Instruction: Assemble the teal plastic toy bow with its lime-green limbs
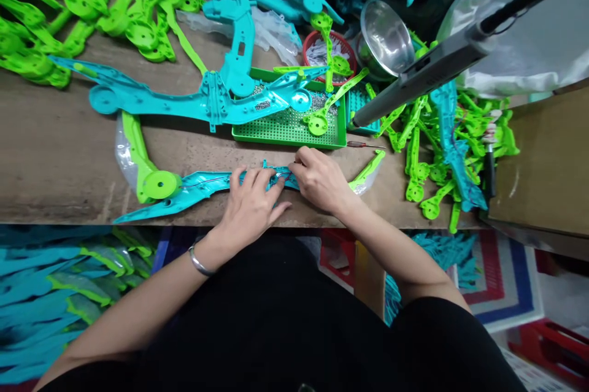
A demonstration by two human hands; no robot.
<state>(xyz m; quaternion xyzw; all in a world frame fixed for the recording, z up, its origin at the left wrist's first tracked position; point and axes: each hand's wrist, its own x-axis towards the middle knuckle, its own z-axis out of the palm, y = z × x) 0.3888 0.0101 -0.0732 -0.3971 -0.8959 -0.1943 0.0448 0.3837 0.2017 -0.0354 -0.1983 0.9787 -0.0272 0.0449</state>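
A long blue plastic shell [209, 182], shaped like half of a toy bow, lies near the bench's front edge with thin wires running along its inside. Green limbs stick out at its two ends; the left one carries a round green disc [160, 184]. My left hand [252, 202] lies over the middle of the shell, fingers curled onto it and thumb held apart. Just right of it, my right hand [319, 180] is closed in a pinch at the shell's inner parts. Its fingertips hide whatever they pinch, close to the wires.
Behind lies another blue shell [170, 107], overlapping a green perforated tray [285, 128] with small metal pieces. A grey powered screwdriver [423, 70] hangs at the right. Around are a steel bowl [386, 36], a red basket [352, 61], a small screwdriver [363, 145] and heaped green parts [418, 171].
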